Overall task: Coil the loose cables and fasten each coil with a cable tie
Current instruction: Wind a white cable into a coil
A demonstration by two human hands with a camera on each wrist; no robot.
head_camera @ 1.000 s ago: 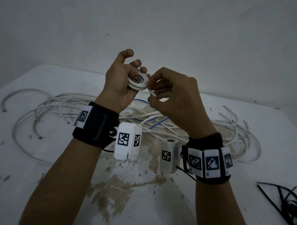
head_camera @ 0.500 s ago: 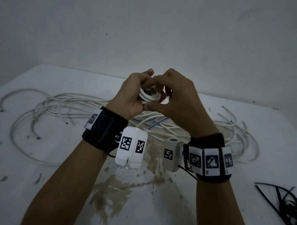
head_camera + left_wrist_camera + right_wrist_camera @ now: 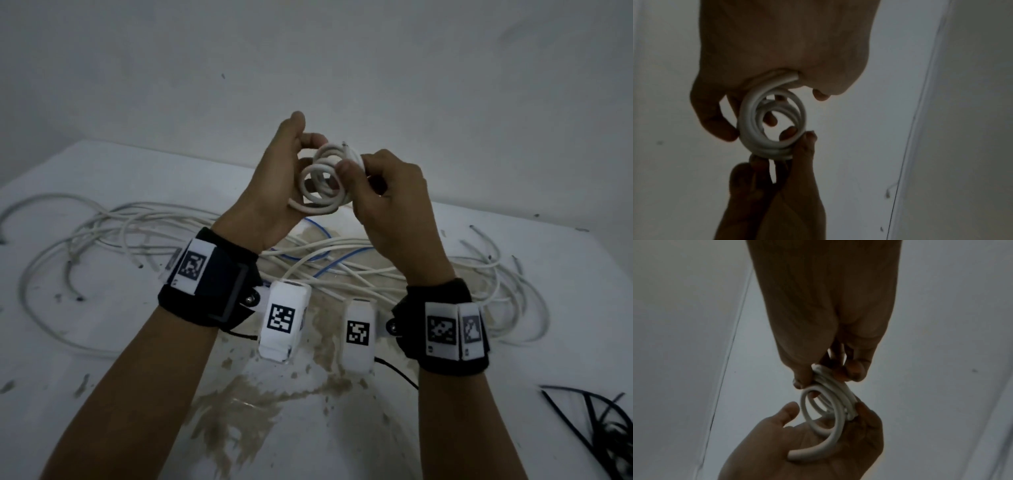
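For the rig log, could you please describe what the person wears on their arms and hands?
Both forearms are bare, with no sleeves or gloves. Each wrist carries a black strap: left strap, right strap, each bearing white tags printed with black square codes. A white boxy camera hangs inside each wrist, and thin black cables trail from them.

Arms: bare, no sleeves.
Left wristband: black, white coded marker tags.
Right wristband: black, marker tags.
Wrist cameras: white boxes, thin black cables.
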